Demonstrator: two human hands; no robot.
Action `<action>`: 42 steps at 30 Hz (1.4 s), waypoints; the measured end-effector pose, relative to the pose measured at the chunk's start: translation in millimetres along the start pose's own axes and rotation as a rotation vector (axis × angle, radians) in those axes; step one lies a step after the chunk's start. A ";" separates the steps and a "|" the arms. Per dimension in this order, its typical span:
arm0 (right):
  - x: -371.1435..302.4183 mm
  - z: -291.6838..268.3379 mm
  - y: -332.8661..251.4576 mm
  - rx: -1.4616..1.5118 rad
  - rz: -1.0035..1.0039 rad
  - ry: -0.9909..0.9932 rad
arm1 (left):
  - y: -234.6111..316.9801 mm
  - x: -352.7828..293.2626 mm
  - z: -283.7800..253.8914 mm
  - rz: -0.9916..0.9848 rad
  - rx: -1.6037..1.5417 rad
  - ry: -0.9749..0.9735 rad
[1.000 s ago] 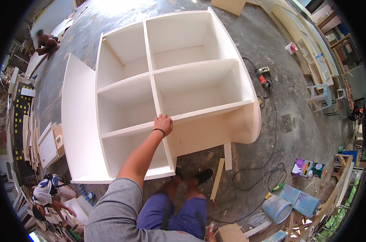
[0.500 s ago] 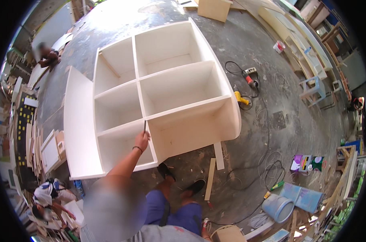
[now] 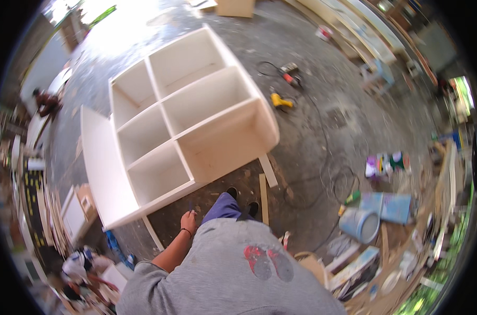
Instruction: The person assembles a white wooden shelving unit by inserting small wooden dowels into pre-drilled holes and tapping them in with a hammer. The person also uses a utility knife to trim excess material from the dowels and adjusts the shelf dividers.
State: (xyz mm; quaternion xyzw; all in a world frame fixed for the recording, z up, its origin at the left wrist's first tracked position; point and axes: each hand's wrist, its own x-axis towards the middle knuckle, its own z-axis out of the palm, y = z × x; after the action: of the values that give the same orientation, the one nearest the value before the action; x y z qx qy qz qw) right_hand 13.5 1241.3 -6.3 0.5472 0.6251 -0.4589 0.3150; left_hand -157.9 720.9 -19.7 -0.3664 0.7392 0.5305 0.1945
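Observation:
My left hand is closed around a thin, dark, pencil-like stick, too blurred to name more exactly. It hangs beside my left thigh, just off the near edge of the cabinet and not touching it. The large white wooden cabinet, divided into several open compartments, lies on the floor in front of me. A white panel runs along its left side. The near right compartment shows a bare, tan-tinted interior. My right hand is out of sight, with my grey shirt filling that part of the view.
A yellow power tool and a red grinder-like tool lie right of the cabinet, cords trailing. Wood strips lie near my feet. A blue-grey bucket stands at right. One person is at far left, another at lower left.
My left hand has drawn back from the cabinet's middle divider to my side, keeping the stick. I stand more upright, and the cabinet appears farther left. My right hand has left the view.

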 end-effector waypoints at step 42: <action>47.4 -120.8 -20.1 0.611 0.024 0.294 | 432.5 -83.4 561.3 0.208 0.469 -0.953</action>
State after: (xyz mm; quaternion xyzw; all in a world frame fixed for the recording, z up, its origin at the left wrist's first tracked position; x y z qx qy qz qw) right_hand -2.6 1371.3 1.8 0.6837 0.4911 -0.5377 0.0484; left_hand -483.6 1342.1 111.3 0.0431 0.7000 0.4749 0.5316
